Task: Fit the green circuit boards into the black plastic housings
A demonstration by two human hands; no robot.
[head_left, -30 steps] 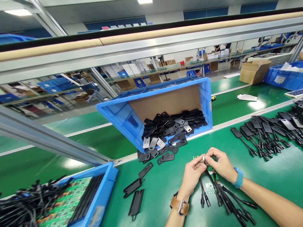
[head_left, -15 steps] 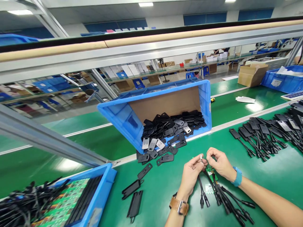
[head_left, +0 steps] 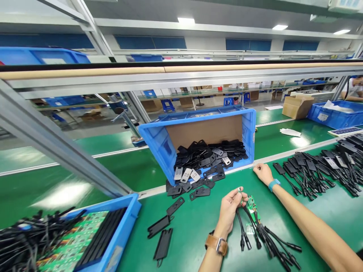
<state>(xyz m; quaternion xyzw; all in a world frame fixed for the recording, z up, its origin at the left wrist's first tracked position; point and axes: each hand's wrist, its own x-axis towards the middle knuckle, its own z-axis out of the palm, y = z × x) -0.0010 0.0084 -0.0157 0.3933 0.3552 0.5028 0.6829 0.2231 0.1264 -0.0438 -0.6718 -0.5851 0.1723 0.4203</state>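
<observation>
My left hand [head_left: 230, 208] pinches a small green circuit board [head_left: 250, 205] by its top end, low over the green table; black cables [head_left: 266, 237] trail from the board toward me. My right hand [head_left: 263, 172] is stretched out to the front right corner of the tipped blue crate [head_left: 155, 140], fingers curled near the table, holding nothing that I can see. The crate lies on its side and black plastic shells [head_left: 210, 155] spill out of it onto the table.
Several finished black units with cables [head_left: 317, 170] lie in rows at the right. A blue bin [head_left: 119, 234] with green boards and black cables stands at the lower left. Loose black shells [head_left: 163, 234] lie before it. A slanted metal rail [head_left: 56, 143] crosses the left.
My right hand let go of the board and reached forward to the crate's corner. My left hand keeps the board. The camera view tilted up and shifted slightly.
</observation>
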